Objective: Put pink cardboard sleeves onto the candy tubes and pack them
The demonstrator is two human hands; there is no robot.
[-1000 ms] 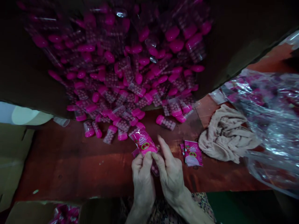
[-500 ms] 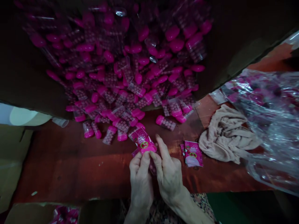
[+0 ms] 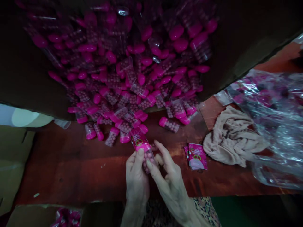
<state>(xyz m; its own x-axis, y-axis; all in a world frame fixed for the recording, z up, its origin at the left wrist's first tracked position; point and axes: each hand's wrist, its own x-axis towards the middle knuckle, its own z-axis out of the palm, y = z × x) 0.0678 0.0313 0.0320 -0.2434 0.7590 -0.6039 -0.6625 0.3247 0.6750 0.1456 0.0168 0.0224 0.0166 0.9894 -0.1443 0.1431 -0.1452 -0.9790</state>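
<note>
My left hand (image 3: pixel 136 176) and my right hand (image 3: pixel 169 179) meet at the near middle of a reddish-brown table (image 3: pixel 71 167). Together they pinch a small clear container of pink candy balls (image 3: pixel 148 157) with a pink printed label sleeve (image 3: pixel 139 141) over its far end. My left thumb presses on the sleeve's near edge; my right fingers curl against the container's side. A small stack of the same pink labels (image 3: pixel 197 156) lies flat just right of my right hand.
A big heap of pink-capped candy containers (image 3: pixel 132 69) spills from an open cardboard box onto the table ahead. A beige cloth (image 3: pixel 233 140) lies at right, beside a clear plastic bag (image 3: pixel 276 126). Another box with pink items (image 3: pixel 66 217) sits near left.
The label sleeve has shifted further along the container away from me, and more of the candy-filled body now shows. Both hands moved slightly left.
</note>
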